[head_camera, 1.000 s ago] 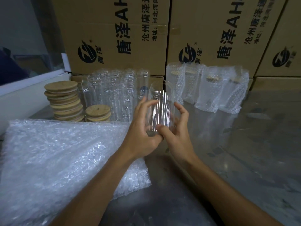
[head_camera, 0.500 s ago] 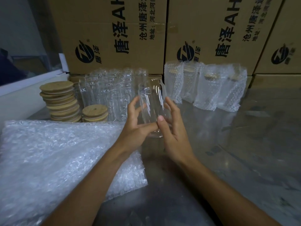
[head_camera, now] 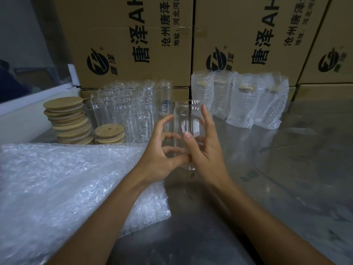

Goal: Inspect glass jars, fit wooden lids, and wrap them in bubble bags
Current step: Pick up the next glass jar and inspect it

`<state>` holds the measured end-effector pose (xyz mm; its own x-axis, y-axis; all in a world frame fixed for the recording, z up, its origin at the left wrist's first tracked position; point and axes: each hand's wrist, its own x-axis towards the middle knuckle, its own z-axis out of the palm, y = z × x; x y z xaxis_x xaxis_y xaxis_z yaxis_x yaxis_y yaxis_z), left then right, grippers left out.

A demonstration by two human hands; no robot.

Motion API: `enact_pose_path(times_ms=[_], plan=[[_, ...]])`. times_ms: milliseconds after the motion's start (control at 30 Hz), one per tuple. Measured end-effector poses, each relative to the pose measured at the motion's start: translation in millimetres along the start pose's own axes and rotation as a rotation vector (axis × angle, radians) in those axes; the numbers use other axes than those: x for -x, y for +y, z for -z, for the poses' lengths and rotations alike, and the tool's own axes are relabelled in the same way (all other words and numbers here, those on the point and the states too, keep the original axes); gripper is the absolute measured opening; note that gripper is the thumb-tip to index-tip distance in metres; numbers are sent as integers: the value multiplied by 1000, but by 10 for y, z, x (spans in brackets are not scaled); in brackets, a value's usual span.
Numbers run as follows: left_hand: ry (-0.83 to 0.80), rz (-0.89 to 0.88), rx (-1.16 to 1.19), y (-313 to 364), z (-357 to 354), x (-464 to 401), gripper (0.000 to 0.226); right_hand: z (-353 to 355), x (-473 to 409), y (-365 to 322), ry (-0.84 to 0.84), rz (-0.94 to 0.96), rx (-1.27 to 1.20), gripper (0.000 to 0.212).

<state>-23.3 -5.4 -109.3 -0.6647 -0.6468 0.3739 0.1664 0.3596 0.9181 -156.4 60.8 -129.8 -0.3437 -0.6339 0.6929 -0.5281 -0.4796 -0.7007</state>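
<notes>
glass jar (head_camera: 188, 129) held upright, mouth up | gripped by left hand (head_camera: 160, 159) and right hand (head_camera: 202, 155) | wooden lids (head_camera: 109, 131) lie leftward, nearer left hand

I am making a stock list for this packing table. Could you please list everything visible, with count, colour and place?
held glass jar: one, clear, no lid, upright between both hands.
unwrapped glass jars: a cluster, exact count unclear, clear, against the boxes at back.
wrapped jars: about four, in clear bubble bags, back right.
wooden lids: two stacks, tan, one tall and one short, back left.
bubble bags: a pile, clear, front left.
cardboard boxes: several, brown with black print, behind everything.
table: one, grey metal.
left hand: holds the jar's left side.
right hand: holds its right side.
</notes>
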Motion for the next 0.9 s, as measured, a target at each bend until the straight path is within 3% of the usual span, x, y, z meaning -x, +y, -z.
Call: enact_pose_path(times_ms=[167,267,400,500,533,633,733,800,900], plan=[[-30,-20,0,21,-4,14,100,35,-50,-76,70,-126,-293,64],[-76,-16,35,18,2,11,95,76,-114,-141,69,-332,-497,61],[-134,47,135,-4,17,-15,83,140,-138,-227,-27,-590,-719,36],[-131,89,196,-14,9,-39,68,158,-132,-188,-66,-599,-770,45],[-119,89,194,-14,-3,-43,63,131,-144,-201,-12,-589,-784,41],[-29,32,72,19,-48,-35,57,63,-128,-223,118,-462,-601,65],[44,-37,-83,32,-41,-16,78,16,-31,-189,104,-206,-207,75],[62,-55,-86,27,-24,-5,94,8,-15,-189,82,-137,-142,75],[65,-58,-38,35,-12,-10,95,25,-72,-210,38,-146,-212,71]])
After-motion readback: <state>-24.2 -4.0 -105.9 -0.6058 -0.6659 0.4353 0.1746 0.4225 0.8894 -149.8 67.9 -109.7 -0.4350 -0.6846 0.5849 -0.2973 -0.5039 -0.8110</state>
